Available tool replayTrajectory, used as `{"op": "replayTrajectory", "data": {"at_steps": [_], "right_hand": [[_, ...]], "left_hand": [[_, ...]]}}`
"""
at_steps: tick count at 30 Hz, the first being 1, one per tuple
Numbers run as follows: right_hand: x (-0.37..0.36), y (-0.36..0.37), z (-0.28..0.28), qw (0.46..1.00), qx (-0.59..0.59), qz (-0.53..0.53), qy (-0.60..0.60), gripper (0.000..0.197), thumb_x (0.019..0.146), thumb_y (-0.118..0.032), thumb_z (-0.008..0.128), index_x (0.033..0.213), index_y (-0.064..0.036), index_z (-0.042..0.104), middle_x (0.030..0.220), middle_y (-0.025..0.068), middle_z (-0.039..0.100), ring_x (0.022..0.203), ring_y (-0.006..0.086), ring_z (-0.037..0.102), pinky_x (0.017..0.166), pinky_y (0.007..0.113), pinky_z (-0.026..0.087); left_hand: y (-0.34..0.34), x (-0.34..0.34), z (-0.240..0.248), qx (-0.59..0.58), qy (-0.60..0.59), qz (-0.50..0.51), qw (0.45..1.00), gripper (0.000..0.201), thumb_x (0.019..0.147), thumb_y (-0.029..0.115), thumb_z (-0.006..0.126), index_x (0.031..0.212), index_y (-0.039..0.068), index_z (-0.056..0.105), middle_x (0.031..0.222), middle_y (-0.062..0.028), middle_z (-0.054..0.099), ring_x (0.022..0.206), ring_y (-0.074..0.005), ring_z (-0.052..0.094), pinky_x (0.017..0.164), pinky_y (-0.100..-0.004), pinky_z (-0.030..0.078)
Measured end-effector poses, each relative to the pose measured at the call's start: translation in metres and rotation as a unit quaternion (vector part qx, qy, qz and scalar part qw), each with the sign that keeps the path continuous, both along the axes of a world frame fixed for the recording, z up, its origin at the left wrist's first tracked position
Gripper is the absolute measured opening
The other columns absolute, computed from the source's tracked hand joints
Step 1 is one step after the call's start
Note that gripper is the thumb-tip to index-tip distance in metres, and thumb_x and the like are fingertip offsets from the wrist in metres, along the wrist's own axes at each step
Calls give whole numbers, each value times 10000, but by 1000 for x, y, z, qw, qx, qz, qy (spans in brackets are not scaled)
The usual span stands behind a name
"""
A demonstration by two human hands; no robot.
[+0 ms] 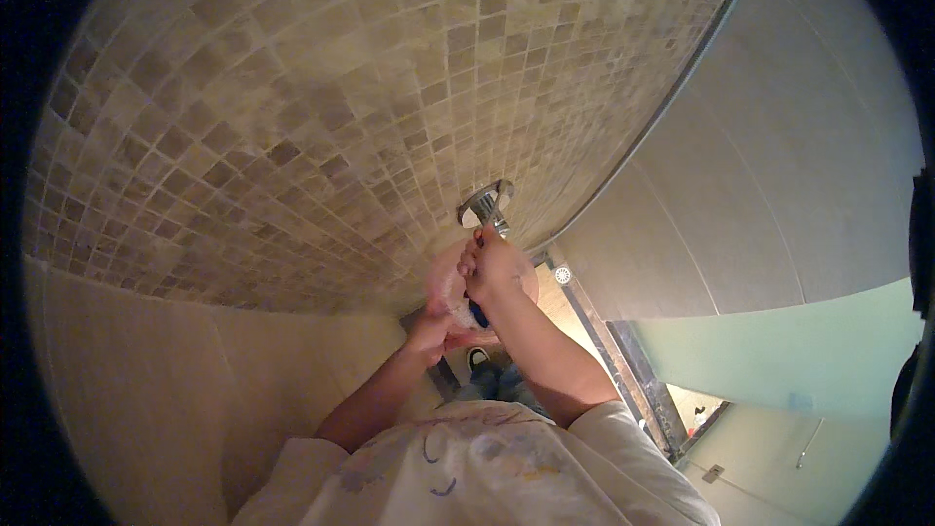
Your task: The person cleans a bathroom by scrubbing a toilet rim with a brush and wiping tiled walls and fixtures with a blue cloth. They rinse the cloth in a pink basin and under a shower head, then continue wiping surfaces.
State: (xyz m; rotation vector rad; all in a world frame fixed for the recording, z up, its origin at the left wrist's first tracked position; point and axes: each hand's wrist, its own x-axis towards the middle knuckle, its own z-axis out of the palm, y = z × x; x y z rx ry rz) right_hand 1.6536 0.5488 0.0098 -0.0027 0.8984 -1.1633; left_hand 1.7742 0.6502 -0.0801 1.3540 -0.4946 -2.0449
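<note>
Just below a chrome shower tap (pixel 484 205) on the tiled wall, my right hand (pixel 490 265) is closed, its thumb side up against the tap's lever. What its fingers wrap round is hidden. A small dark blue object (pixel 477 313) shows under the right wrist; its kind cannot be made out. Underneath both hands is a round pink basin (pixel 527 279) with something whitish, perhaps suds or water, inside. My left hand (pixel 429 335) grips the basin's near left side.
Small beige and brown mosaic tiles (pixel 321 117) cover the wall ahead. A plain grey wall (pixel 750 166) rises at the right. A round white floor drain (pixel 562 275) lies right of the basin, beside a dark stone sill (pixel 643 370). My shoe (pixel 477 357) is below.
</note>
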Motion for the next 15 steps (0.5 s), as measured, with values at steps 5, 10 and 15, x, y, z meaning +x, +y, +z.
{"op": "replayTrajectory", "data": {"at_steps": [5, 10, 15], "right_hand": [[4, -24, 1, 999, 20, -17, 29, 221, 967, -249, 404, 807, -98, 435, 531, 25, 357, 436, 171, 351, 426, 324, 304], [6, -17, 23, 998, 56, -1, -36, 174, 941, -205, 418, 800, -104, 430, 527, 31, 356, 426, 173, 344, 416, 319, 302], [-2, -32, -3, 998, 43, -32, -45, 145, 923, -189, 433, 802, -108, 433, 519, 24, 347, 414, 162, 325, 411, 301, 301]], "left_hand": [[-4, -5, 3, 20, 2, 13, 1000, 453, 879, 76, 450, 1318, 145, 364, 993, -74, 639, 775, -207, 673, 613, -323, 562], [2, 2, 0, 27, -4, 16, 1000, 500, 872, 64, 439, 1354, 129, 325, 975, -87, 655, 823, -221, 679, 690, -348, 582], [3, 7, 3, -11, 56, 3, 998, 556, 854, 75, 464, 1382, 120, 297, 1039, -92, 647, 878, -215, 677, 774, -357, 588]]}}
